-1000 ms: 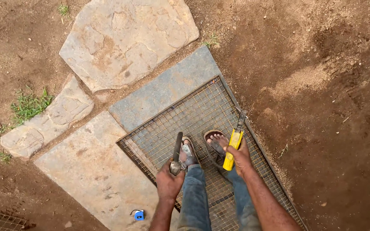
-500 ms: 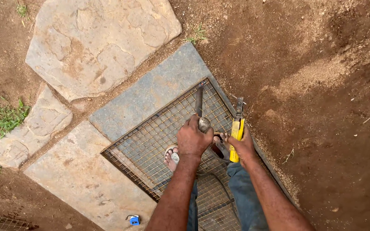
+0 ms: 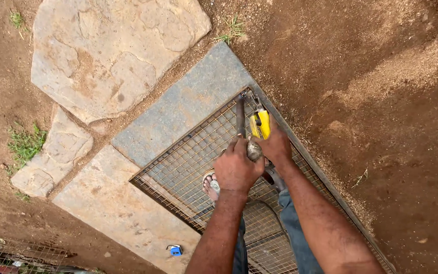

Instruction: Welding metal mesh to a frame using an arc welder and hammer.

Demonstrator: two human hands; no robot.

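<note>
Nearing mesh panel [image 3: 188, 167] corner, both hands

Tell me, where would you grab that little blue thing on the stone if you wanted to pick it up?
Probably by its two long sides, pinching from straight above. The small blue thing lies flat on the stone slab with open stone all round, so nothing blocks a hand coming down. Both the left hand and the right hand are busy with tools up on the wire mesh. It is too small to make out finer details.
</note>
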